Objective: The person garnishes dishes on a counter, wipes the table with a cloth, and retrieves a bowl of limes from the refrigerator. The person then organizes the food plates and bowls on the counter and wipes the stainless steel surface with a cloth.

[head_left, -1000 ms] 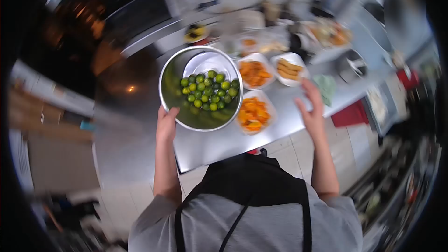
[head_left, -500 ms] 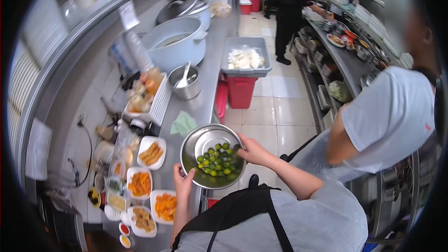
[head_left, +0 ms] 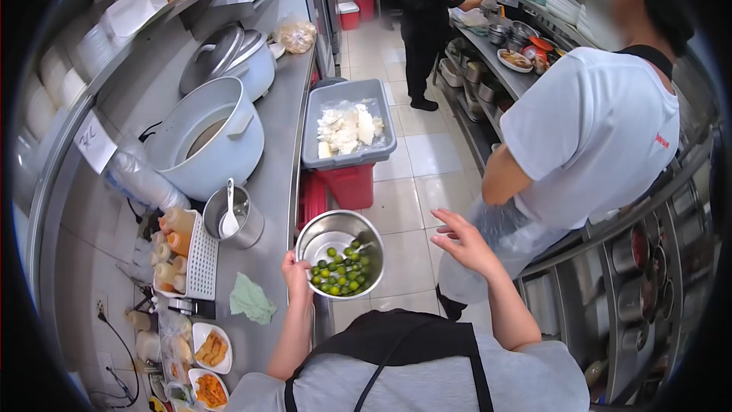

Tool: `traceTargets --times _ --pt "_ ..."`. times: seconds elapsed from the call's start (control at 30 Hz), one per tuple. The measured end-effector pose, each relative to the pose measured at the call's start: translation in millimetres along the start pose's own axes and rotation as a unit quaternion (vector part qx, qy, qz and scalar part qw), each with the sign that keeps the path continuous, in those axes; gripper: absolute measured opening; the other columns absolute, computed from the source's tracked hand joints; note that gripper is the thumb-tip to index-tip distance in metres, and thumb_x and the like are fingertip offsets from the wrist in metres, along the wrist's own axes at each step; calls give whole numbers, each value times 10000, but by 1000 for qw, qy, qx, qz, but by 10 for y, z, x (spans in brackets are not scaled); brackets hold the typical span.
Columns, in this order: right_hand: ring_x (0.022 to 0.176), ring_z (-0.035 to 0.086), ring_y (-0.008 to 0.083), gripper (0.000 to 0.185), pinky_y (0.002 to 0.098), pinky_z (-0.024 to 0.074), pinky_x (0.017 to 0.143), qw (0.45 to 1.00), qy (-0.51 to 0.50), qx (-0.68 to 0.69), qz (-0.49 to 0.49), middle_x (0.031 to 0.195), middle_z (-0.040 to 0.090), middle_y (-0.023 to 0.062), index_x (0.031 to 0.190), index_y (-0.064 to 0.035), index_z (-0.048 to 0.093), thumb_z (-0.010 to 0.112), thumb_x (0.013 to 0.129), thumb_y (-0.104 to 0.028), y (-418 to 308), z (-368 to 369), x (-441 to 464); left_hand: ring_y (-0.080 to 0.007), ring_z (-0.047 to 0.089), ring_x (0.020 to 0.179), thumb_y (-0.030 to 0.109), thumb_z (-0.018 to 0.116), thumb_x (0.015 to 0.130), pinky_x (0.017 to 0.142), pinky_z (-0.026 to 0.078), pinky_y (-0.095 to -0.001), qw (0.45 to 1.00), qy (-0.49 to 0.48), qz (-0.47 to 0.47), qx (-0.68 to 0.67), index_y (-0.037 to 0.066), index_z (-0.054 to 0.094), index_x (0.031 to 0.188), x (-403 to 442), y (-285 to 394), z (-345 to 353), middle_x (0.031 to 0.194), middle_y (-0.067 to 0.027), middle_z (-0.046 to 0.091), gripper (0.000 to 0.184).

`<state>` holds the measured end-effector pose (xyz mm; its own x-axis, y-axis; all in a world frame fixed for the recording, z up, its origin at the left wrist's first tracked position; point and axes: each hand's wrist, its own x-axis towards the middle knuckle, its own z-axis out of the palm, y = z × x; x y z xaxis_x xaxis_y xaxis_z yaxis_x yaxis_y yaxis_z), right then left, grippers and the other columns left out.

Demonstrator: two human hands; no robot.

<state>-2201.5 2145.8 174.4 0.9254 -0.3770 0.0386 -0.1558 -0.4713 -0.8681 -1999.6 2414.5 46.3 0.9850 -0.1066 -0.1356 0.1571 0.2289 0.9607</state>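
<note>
Since the earlier frame, the bare right hand (head_left: 467,240) has left the rim of the round, shiny stainless-steel bowl (head_left: 314,240) and hangs apart from it in the air, fingers loosely spread, near the co-worker in a white T-shirt (head_left: 587,130); the view has swung toward the aisle. Alone, the left hand (head_left: 298,278) pinches the bowl's near-left rim, its underside grip hidden, and the bowl is up beside the edge of the grey metal counter (head_left: 276,206). Its thin wall looks stiff, smooth and perhaps slippery if wet; the load seems moderate but lopsided, since the small round green fruits (head_left: 341,268) are firm and likely to roll, so opposite sides of the rim would give the steadiest hold. Counted, there is one bowl with roughly two dozen fruits, overlapping too much for an exact number; one crumpled pale-green cloth (head_left: 252,299); two white dishes, one of golden rolls (head_left: 211,349), one of orange pieces (head_left: 210,391); one cylindrical steel pot (head_left: 250,230) with one white ladle (head_left: 229,221); and one grey plastic tub (head_left: 347,154).
</note>
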Motion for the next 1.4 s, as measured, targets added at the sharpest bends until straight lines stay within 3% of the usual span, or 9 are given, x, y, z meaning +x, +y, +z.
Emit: traceTargets --times 0.2,0.4,0.63,0.73,0.97,1.07,1.13,1.2,1.4 --pt "926 548 258 425 335 443 767 995 28 -88 38 1087 536 145 1128 -70 500 593 763 -268 588 -519 754 -101 369 523 -100 418 464 491 316 -228 999 27 -12 38 81 337 559 889 -254 36 565 -2 406 220" --pt "940 540 300 419 351 442 769 924 182 -316 116 1057 542 168 1087 -33 517 616 734 -236 1213 -1223 1390 -92 365 518 -106 423 479 480 311 -226 999 -20 -39 17 80 350 561 1964 -217 924 560 -1 404 216" --pt "815 571 243 358 313 442 736 935 266 -176 158 928 592 158 1041 0 543 614 739 -178 1441 -2015 2308 -110 395 525 -100 418 485 493 353 -230 993 -105 -16 -42 83 345 576 3051 65 2404 584 -7 417 217" --pt "817 564 150 330 266 444 723 972 179 -81 127 928 599 106 1066 -2 532 575 785 -169 1605 -2442 2942 -121 427 559 -93 423 488 504 372 -231 994 -73 8 -83 90 380 628 3478 43 2808 632 -17 448 234" --pt "745 579 160 382 266 449 675 990 95 -8 102 905 605 110 1052 -19 547 602 757 -255 3139 -2869 4913 -187 500 633 -39 423 454 589 442 -281 991 113 66 -41 50 393 652 3785 261 2866 677 -64 475 219" --pt "758 568 134 354 251 451 660 989 19 -9 147 882 597 58 1059 -45 547 599 773 -248 3777 -2876 5445 -152 458 583 -46 402 448 591 417 -259 975 195 103 -6 53 357 617 3669 423 2777 630 -36 435 201" --pt "746 568 140 368 257 455 641 945 -28 95 312 883 591 48 1067 -54 542 606 770 -263 3994 -2897 5616 -120 381 537 -59 394 435 532 365 -239 963 242 118 -13 82 298 597 3681 385 2735 598 -7 377 236" --pt "756 573 148 374 258 458 644 937 -49 96 333 903 584 49 1082 -66 530 596 780 -278 4211 -2974 5613 -111 355 528 -63 393 430 508 340 -233 962 244 119 -11 91 278 593 3772 275 2529 589 1 355 252" --pt "793 584 206 365 329 470 649 866 -11 196 461 949 574 105 1055 -57 509 574 792 -302 4728 -3215 5617 -101 308 535 -57 413 448 518 283 -225 951 279 135 13 99 273 596 4339 78 2904 589 18 315 256"
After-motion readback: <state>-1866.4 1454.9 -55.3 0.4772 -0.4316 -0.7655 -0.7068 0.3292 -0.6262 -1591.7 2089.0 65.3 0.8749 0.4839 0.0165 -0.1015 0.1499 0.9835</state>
